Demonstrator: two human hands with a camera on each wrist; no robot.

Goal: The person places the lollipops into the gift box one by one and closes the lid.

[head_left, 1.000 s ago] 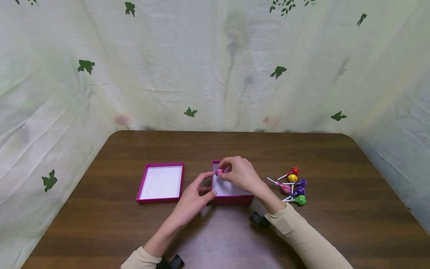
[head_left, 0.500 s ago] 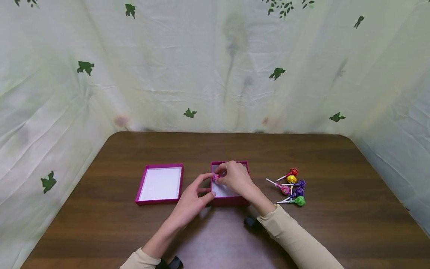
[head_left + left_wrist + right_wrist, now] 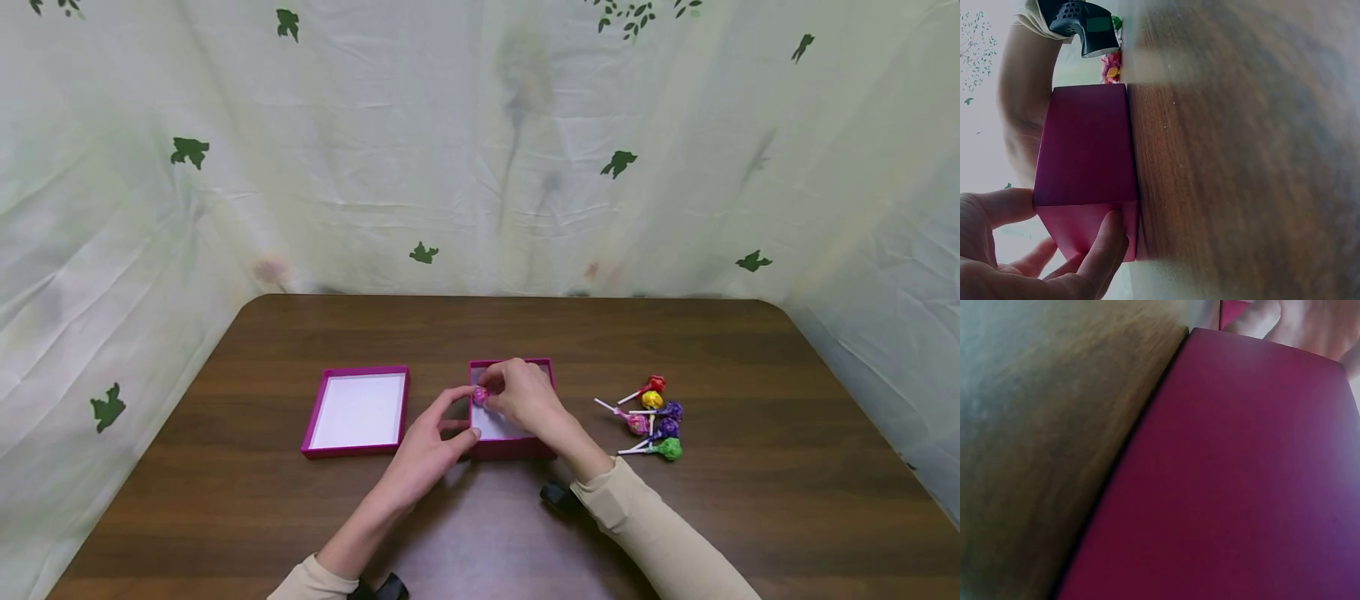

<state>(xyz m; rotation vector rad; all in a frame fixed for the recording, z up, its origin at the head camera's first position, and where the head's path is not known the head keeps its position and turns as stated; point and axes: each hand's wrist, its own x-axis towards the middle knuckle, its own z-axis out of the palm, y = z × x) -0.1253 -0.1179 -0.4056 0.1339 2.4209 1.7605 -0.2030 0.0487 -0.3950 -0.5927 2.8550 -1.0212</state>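
Note:
A magenta box [image 3: 513, 451] with a pale inside stands open-topped at the middle of the table. My right hand [image 3: 525, 396] reaches into it from the right, and thumb and fingers pinch a pink lollipop [image 3: 481, 397] by the box's left wall. Its stick is hidden. My left hand [image 3: 427, 450] is at the box's left side. In the left wrist view, fingers of the left hand [image 3: 1100, 253] lie against the box's side wall, with one digit at the upper corner. The right wrist view is mostly filled by the box wall [image 3: 1229, 475].
Left of the box lies its matching magenta lid [image 3: 366, 369], white inside facing up. To the right is a loose pile of lollipops: red [image 3: 656, 383], yellow [image 3: 652, 400], pink [image 3: 637, 424], purple [image 3: 667, 427] and green [image 3: 670, 449]. A patterned curtain [image 3: 420, 167] hangs behind the brown table [image 3: 765, 467].
My right hand has moved slightly left and down with the pink lollipop, to the box's left wall, over the last second. My left hand has kept its place at the box.

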